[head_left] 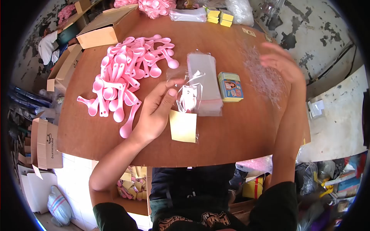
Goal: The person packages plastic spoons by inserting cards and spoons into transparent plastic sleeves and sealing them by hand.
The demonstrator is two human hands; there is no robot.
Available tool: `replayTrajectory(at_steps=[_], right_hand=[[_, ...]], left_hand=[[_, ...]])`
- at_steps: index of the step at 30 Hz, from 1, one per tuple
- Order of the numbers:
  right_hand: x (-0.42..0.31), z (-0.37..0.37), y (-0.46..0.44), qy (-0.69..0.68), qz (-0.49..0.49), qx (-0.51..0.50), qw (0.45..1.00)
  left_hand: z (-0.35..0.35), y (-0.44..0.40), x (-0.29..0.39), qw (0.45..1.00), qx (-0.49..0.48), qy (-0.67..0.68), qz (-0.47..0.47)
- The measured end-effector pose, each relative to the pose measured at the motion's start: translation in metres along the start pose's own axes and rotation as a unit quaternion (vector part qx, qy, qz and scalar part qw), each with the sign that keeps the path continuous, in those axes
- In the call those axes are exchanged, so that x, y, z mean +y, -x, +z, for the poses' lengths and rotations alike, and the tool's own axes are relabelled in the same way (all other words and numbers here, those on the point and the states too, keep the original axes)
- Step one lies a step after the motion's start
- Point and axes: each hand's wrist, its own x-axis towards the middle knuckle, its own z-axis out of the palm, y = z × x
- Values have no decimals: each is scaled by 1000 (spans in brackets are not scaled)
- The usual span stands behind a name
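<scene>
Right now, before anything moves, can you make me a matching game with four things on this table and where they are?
Things:
1. Pink spoons
2. Blue-faced cards
3. Flat clear bags
4. Clear packet with a yellow card

Places:
A. Stacked near the table's middle
B. At the left hand's fingertips
C. Heaped on the table's left side
D. Stacked just right of the flat bags

Pairs: 1-C, 2-D, 3-A, 4-B
</scene>
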Motion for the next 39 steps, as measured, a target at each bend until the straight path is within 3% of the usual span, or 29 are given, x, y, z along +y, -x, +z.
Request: replayTrajectory(at_steps=[1,3,4,6,10,12,13,15,22,27,30,39], right_hand=[[29,-13,-11,326,135,83,932],[17,7,13,430,84,192,878],[19,7,16,432,80,192,877],[34,3,21,212,171,211,939],[42,-11,30,198,208,187,939],[55,-32,34,-79,233,153,957],[57,-41,39,-77,234,154,957],[61,-57,52,-259,167,112,945],[80,-84,96,-299,217,207,906],[124,-92,120,-216,356,275,867],[145,-90,128,-187,354,283,872],[66,-72,118,-110,330,218,912]], left_hand=[[1,0,0,1000,4,2,2],[0,-3,1,1000,8,5,10],[-2,-2,1,1000,3,-1,12],[-3,-2,2,999,7,-37,15],[-1,-3,0,1000,-3,21,-10],[-2,-2,3,1000,-8,10,-11],[-2,-2,4,1000,-11,-2,-13],[-1,-2,2,1000,-6,12,-12],[-1,-2,2,1000,-11,1,0],[2,-2,4,1000,-21,8,-12],[3,-3,1,1000,-13,14,-3],[2,-4,0,1000,-12,14,-22]])
